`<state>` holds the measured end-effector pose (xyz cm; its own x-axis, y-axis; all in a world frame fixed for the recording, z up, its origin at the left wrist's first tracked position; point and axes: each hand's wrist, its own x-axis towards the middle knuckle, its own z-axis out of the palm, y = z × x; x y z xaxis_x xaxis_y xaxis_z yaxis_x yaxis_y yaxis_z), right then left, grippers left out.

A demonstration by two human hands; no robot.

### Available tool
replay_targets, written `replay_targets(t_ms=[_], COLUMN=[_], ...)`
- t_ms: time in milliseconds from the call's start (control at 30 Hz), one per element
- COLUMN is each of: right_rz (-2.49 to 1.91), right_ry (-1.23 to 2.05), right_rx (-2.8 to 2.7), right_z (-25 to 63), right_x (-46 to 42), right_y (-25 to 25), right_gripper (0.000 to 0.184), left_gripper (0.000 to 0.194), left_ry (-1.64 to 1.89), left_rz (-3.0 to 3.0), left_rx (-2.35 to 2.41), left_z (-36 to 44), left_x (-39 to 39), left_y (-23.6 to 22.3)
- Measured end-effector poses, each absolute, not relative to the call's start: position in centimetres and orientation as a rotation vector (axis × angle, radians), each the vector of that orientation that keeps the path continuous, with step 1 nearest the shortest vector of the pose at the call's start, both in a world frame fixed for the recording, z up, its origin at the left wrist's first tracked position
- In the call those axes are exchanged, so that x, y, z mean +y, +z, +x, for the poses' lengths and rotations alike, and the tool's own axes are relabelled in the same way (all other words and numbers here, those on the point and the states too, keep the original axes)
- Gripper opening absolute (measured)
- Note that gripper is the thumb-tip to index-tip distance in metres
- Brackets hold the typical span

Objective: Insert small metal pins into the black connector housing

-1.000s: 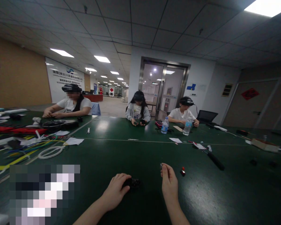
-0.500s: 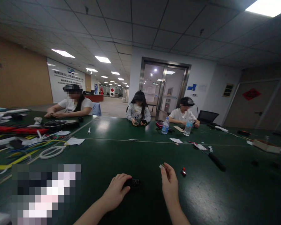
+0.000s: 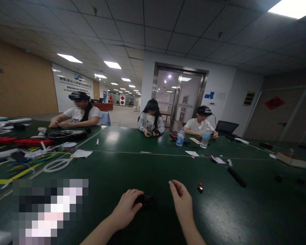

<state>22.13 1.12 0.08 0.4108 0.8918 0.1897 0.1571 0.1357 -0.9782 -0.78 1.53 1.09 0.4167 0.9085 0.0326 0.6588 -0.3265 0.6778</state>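
Observation:
My left hand is closed around one end of a small black device lying on the dark green table. The device's right end shows small markings or parts, too dim to read. To its right, my right hand is raised a little above the table. Its thumb and forefinger pinch a small, thin, pale piece, whose kind I cannot make out. A small red and silver object lies just right of this hand, apart from it.
Coiled white cable and loose coloured wires lie at left. A black-handled tool and an open box are at right. Two water bottles stand farther back. Three people wearing headsets sit across the table. A blurred patch covers the lower left.
My right hand has moved slightly left, toward the black device, still pinching the pale piece. My left hand has stayed on the device.

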Motion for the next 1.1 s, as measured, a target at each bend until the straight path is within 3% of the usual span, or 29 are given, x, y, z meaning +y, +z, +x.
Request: replay_targets(t_ms=[167,500,1100], right_rz=[-1.362,-1.456,-1.471], right_ry=[0.834,0.692,0.631], right_rx=[-1.327,-1.834,-1.962], right_z=[20.0,17.3,17.5], right_x=[0.0,-0.7,-1.3], right_y=[0.9,1.0,1.6], right_gripper=[0.03,0.019,0.019], left_gripper=[0.037,0.037,0.037], left_ry=[0.582,0.613,0.614], left_rz=[2.131,2.222,2.201], left_rx=[1.327,1.31,1.32], left_z=[-0.7,-0.3,-0.4], left_x=[1.6,1.9,1.5], left_y=[0.9,0.4,0.7])
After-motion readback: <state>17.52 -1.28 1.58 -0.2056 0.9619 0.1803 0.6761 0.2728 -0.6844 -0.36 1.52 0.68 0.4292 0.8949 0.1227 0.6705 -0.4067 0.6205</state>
